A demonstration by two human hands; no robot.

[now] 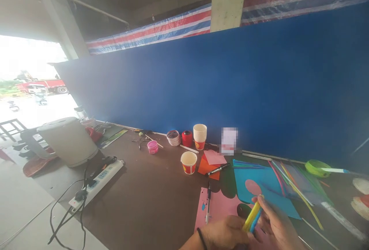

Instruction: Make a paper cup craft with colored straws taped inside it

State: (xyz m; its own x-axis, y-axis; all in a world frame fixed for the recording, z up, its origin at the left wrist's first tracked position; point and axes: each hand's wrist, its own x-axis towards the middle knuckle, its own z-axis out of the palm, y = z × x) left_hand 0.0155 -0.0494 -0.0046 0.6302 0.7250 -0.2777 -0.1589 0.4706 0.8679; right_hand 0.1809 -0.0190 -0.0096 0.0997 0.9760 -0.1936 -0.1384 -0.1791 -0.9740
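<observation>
Between my two hands is a short bundle of yellow and blue pipe cleaners point(253, 219), tilted up to the right, the yellow lying against the blue. My left hand point(226, 231), with a black band at the wrist, pinches its lower end. At the upper end, the fingers and thumb of my right hand point(275, 219) grip the yellow part. Under the hands lies pink paper point(215, 206) with pieces cut out of it. A pen point(208, 202) rests on that paper. Behind the right hand is a blue sheet point(271, 188) with a pink disc point(253, 187) on it.
Loose pipe cleaners point(300, 188) lie at the right, near a green tape roll point(317, 168). A paper cup point(188, 163), stacked cups point(200, 136) and a marker point(218, 169) stand or lie further back. At left are a power strip point(99, 184) and a kettle point(69, 142). A blue panel point(201, 88) walls the back.
</observation>
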